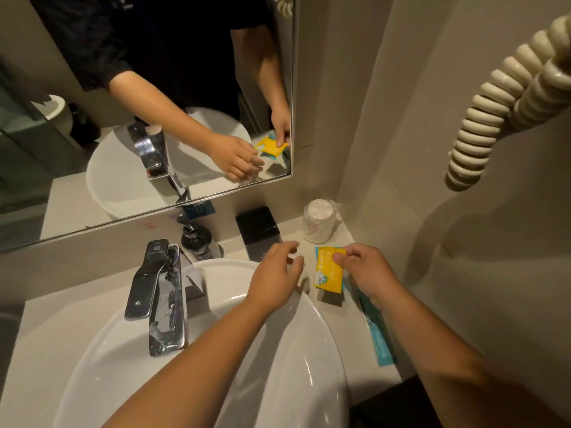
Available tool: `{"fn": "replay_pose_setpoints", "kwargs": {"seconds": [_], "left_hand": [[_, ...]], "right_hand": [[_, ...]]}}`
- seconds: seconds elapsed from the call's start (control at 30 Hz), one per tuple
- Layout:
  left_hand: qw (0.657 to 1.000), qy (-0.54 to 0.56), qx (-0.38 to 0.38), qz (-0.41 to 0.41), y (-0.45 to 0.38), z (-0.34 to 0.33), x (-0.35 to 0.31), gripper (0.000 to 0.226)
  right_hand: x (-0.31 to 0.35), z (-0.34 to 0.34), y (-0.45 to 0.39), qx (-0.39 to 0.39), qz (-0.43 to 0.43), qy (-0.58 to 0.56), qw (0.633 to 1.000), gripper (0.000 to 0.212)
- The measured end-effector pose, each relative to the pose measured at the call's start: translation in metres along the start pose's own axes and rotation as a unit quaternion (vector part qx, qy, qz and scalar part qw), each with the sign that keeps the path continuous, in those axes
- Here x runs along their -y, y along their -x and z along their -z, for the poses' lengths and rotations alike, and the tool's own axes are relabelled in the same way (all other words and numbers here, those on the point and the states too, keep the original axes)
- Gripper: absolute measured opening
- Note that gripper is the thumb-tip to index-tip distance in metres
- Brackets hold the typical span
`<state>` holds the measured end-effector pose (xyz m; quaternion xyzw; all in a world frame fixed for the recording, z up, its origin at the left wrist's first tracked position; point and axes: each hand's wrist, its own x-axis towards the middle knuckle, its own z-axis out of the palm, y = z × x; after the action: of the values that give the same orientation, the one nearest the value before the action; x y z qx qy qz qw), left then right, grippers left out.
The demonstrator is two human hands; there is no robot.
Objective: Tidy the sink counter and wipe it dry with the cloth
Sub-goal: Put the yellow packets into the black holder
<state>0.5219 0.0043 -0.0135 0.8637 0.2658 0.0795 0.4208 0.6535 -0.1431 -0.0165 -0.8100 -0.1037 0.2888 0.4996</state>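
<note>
Warm, dimmish indoor light falls from above, throwing soft shadows of the coiled cord (pixel 506 97) across the right wall (pixel 482 242) and small dark ones on the counter (pixel 355 329). Glare streaks the chrome faucet (pixel 160 291) and the white basin (pixel 309 350). The wide lens bends the mirror (pixel 154 208) edge, and corners go dark and soft.

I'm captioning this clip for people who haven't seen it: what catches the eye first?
The yellow packet stands out, pinched by the right hand above the counter right of the white basin. The left hand reaches toward it, open. Behind them stand a black box and a wrapped cup.
</note>
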Motion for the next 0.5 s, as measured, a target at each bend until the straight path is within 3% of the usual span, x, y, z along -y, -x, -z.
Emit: {"fn": "replay_pose_setpoints", "kwargs": {"seconds": [0.1,0.2,0.33,0.4,0.5], "left_hand": [[0.992,0.116,-0.02,0.055,-0.014,0.019,-0.026,0.036],[0.98,0.184,-0.023,0.07,-0.024,0.044,-0.044,0.024],[0.976,0.175,-0.112,0.058,-0.033,0.073,-0.042,0.007],[0.971,0.167,-0.159,0.069,-0.04,0.082,-0.036,0.009],[0.965,0.126,-0.212,0.088,-0.05,0.087,-0.023,0.015]], "right_hand": [[0.034,-0.001,-0.001,0.035,0.048,0.0,0.998,0.02],[0.069,-0.011,-0.006,0.07,0.128,0.027,0.989,0.02],[0.106,-0.034,-0.022,0.09,0.2,0.089,0.972,0.013],[0.117,-0.048,-0.032,0.098,0.21,0.106,0.967,0.006],[0.129,-0.069,-0.043,0.111,0.228,0.153,0.955,0.01]]}}
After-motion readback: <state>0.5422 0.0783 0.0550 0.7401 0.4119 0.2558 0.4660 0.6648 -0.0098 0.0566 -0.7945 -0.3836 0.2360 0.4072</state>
